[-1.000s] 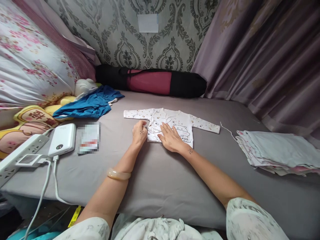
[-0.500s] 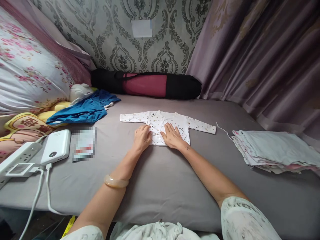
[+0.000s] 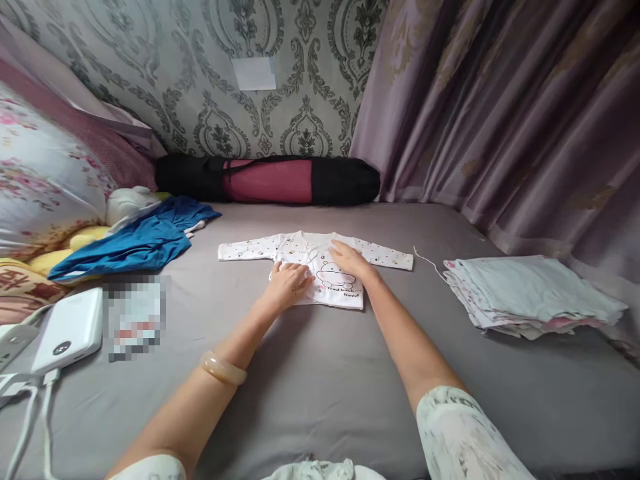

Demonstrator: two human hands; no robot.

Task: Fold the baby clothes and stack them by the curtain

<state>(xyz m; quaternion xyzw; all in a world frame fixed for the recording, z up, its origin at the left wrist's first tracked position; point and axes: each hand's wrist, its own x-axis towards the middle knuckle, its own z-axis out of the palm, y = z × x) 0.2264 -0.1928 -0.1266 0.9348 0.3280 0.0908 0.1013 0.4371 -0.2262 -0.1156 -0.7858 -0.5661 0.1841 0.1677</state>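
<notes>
A small white baby shirt point(image 3: 335, 277) lies spread on the grey sheet, both long sleeves stretched out sideways. Small dots pattern its sleeves, and the front carries a line drawing of a car with lettering. My left hand point(image 3: 290, 283) rests on the lower left part of the shirt, fingers loosely bent and lying on the cloth. Across the upper right of the chest, near the collar, my right hand point(image 3: 350, 260) lies with its fingers extended. Part of the hem is hidden behind my left hand.
Folded clothes point(image 3: 530, 293) are stacked at the right. A blue garment point(image 3: 135, 237) lies at the left by a floral pillow point(image 3: 45, 180). Nearer stand a white power bank point(image 3: 70, 330) with cables and a blurred packet point(image 3: 135, 317). A long black and red bag point(image 3: 270, 180) lies along the wall.
My right hand has slid up the shirt toward the collar, uncovering the car drawing. My left hand stays on the lower left side. The view has turned somewhat to the right.
</notes>
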